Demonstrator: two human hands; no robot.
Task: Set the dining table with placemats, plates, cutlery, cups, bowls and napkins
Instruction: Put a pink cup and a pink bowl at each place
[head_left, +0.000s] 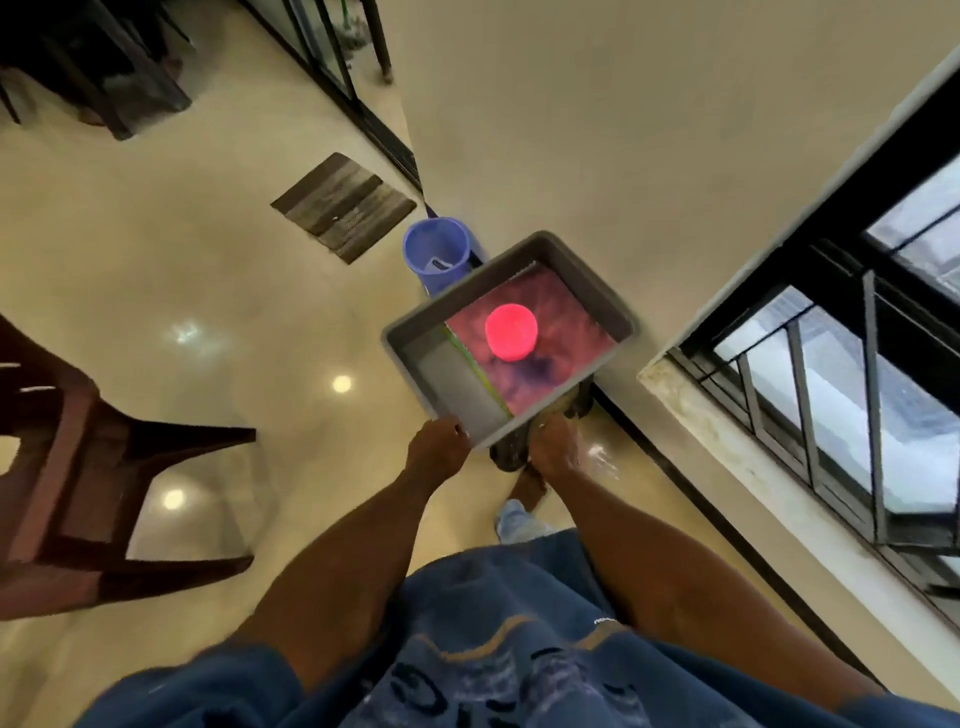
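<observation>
- Left hand curls its fingers over the near rim of the grey bin.
- Right hand holds the bin's near underside; its fingers are hidden.
- Red cup sits on a reddish placemat inside.
- Blue bucket stands just beyond.

Your left hand grips the near rim of the grey tub | your right hand holds its near edge from below | inside: a red cup upright on a reddish placemat | beyond the tub: a blue bin on the floor, beside a brown doormat | brown chair at your left
</observation>
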